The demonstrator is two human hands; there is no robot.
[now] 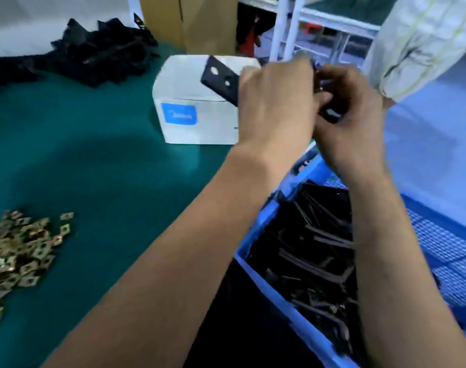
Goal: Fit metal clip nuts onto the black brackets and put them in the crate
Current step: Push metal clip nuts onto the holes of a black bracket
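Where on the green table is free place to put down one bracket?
The widest bare patch of green table lies between the clip nut pile, the white box and the left forearm. The far left is crowded with the black bracket heap. The blue crate is nearly full.

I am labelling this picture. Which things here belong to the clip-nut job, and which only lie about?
For the job:
- left hand, holding a black bracket
- right hand, also on the bracket
- clip nuts
- bracket heap
- blue crate with brackets

Lying about:
- white box
- brown carton
- white frame
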